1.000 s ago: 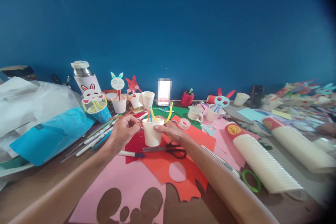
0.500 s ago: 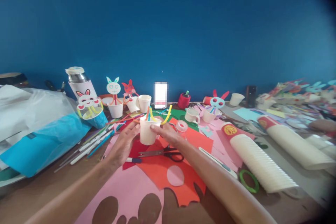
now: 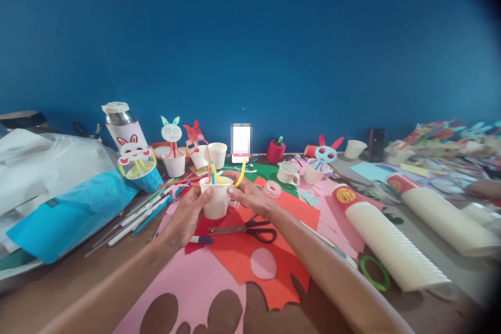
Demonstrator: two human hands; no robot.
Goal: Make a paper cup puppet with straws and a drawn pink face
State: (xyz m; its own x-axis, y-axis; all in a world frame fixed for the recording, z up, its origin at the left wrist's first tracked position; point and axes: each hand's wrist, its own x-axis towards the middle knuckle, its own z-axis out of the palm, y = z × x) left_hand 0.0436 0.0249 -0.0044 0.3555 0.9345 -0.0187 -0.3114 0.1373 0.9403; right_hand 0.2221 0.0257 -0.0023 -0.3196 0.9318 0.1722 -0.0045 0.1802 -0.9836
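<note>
A white paper cup (image 3: 215,202) is held upright between both hands, above the red and pink paper. My left hand (image 3: 191,212) grips its left side, the thumb on the front. On the right side, my right hand (image 3: 250,194) is closed on the cup, with its thumb near the rim. Coloured pipe cleaners stand in the cup: a yellow pipe cleaner (image 3: 241,173) curves out over the right rim, and orange and blue ones rise at the left. Black-handled scissors (image 3: 250,228) lie on the red paper (image 3: 285,261) just below the cup.
Finished paper-animal cups, such as a white rabbit face (image 3: 171,132), stand along the wall. Stacked paper cups (image 3: 395,245) and a green tape roll (image 3: 374,273) lie at right. Markers (image 3: 133,224) and a blue plastic package (image 3: 74,219) are at left. Cut pink paper (image 3: 195,276) lies in front.
The cup has moved slightly left and down in both hands. The left thumb has come onto its front, and the right hand has shifted toward the side of the cup.
</note>
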